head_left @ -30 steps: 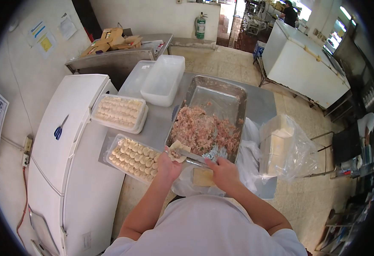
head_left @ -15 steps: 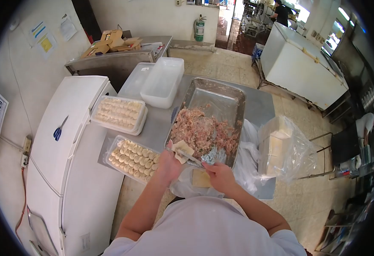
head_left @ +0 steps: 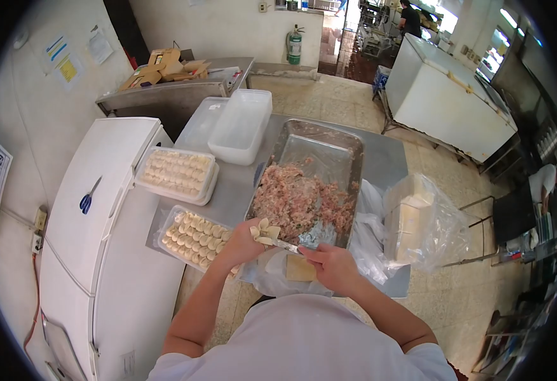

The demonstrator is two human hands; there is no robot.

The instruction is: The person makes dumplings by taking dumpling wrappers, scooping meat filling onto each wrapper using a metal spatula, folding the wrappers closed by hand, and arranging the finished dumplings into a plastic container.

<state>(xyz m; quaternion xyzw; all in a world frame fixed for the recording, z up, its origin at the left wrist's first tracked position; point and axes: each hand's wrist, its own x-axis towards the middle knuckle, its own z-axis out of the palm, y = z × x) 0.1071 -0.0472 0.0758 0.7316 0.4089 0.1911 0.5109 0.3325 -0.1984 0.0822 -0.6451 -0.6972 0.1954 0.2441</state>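
At left hand (head_left: 243,242), folded wrapper (head_left: 265,232) hides tip of blade (head_left: 286,245).

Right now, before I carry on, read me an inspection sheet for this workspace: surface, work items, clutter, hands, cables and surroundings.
Surface: metal table, bare metal showing around the tray.
Work items: meat filling in a metal tray; dumplings in rows in two tubs.
Clutter: crumpled plastic bag beside the tray; bagged pale blocks next to it.
Hands: left hand holds a gathered wrapper; right hand holds a flat tool reaching to it.
Cables: reddish cord hanging down the left wall.
Surroundings: scissors on a white appliance; fire extinguisher and another person in the background.
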